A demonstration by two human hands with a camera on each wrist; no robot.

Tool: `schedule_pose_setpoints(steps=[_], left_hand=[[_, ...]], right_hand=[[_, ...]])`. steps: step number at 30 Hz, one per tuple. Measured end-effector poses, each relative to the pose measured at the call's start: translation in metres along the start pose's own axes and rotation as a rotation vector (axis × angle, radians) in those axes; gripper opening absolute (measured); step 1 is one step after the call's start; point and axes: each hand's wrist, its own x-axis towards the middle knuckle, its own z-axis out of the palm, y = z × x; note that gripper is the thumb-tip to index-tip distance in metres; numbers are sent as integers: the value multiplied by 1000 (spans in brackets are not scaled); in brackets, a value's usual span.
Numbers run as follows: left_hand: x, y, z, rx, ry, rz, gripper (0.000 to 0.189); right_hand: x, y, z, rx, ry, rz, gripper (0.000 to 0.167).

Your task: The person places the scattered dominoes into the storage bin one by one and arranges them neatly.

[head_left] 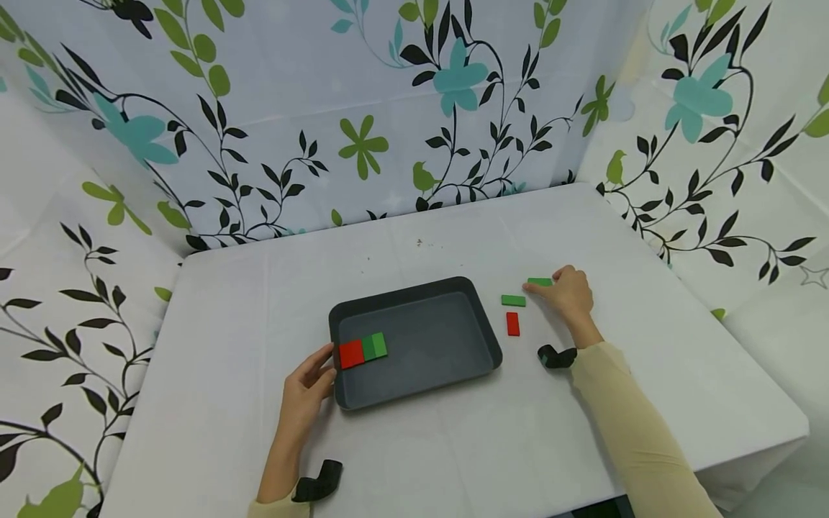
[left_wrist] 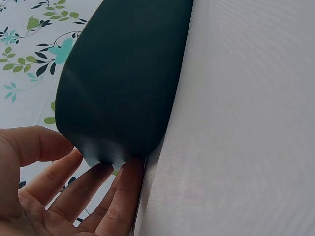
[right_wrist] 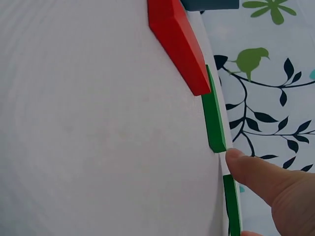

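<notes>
While the left grip (head_left: 307,391) touches the tray (head_left: 434,345) with loose fingers at its left end, I see the right grip (head_left: 567,295) at the far green block (head_left: 537,281), on the surface (head_left: 414,460) right of the tray; whether it pinches, I cannot tell. This block's long axis runs left to right.

A table (head_left: 220,345) has a white cover (head_left: 427,460) with a few tiny dark spots (head_left: 419,243) near the back. White cloth (head_left: 278,86) hangs behind it and on both sides, with black leaves (head_left: 720,257), blue-green flowers (head_left: 460,78) and green birds (head_left: 424,177) on it. The light is soft.
</notes>
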Motion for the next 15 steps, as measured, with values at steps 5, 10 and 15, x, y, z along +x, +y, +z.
schedule_pose_setpoints(steps=[5,10,15], left_hand=[[0,2,1,2,2,-2,46],[1,2,1,3,7,-9,46],[1,1,1,5,6,-9,47]], right_hand=[[1,3,6,-7,46,-23,69],[0,4,8,4,67,-45,66],[0,5,9,2,71,-52,64]])
